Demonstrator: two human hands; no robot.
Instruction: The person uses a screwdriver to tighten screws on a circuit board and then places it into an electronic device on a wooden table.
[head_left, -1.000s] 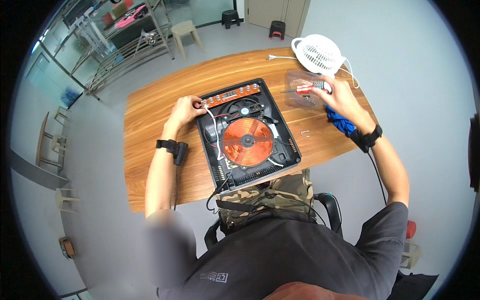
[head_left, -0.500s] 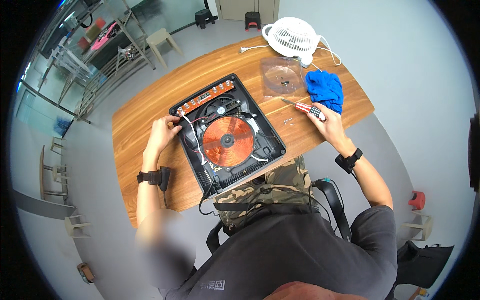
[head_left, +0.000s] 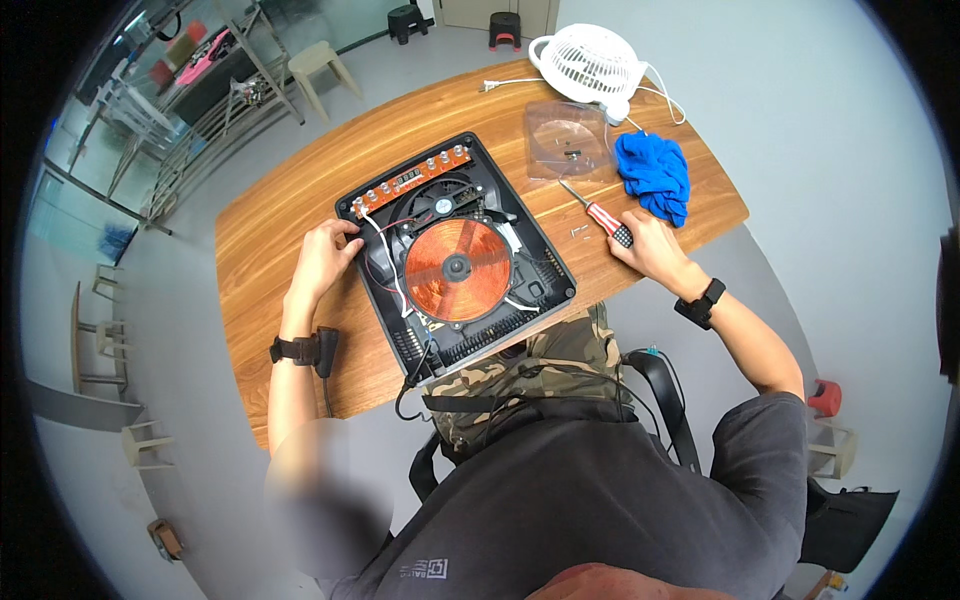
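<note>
An opened induction cooker [head_left: 540, 290] lies on the table with its cover off. Its copper coil [head_left: 485, 262], cooling fan [head_left: 440, 205] and orange control board [head_left: 400, 185] are exposed. At its left rim, my left hand [head_left: 322, 262] grips the black housing with thumb and fingers. My right hand [head_left: 652, 248] is to the right of the cooker, its fingers round the end of a screwdriver [head_left: 603, 217]. The screwdriver has a red-and-white striped handle, and its shaft points away from me, low at the tabletop. Several small screws [head_left: 578, 231] lie between the screwdriver and the cooker.
A clear plastic tray [head_left: 545, 165] holding small dark parts sits beyond the screwdriver. Beside it is a crumpled blue cloth [head_left: 655, 175]. A white fan [head_left: 588, 62] with its cord lies at the table's far right. The cooker's black power cord [head_left: 402, 398] hangs over the near edge.
My right hand has shifted slightly nearer and lower, with more of the screwdriver's handle showing. The screwdriver has turned, its tip pointing farther away. My left hand stays at the cooker's rim.
</note>
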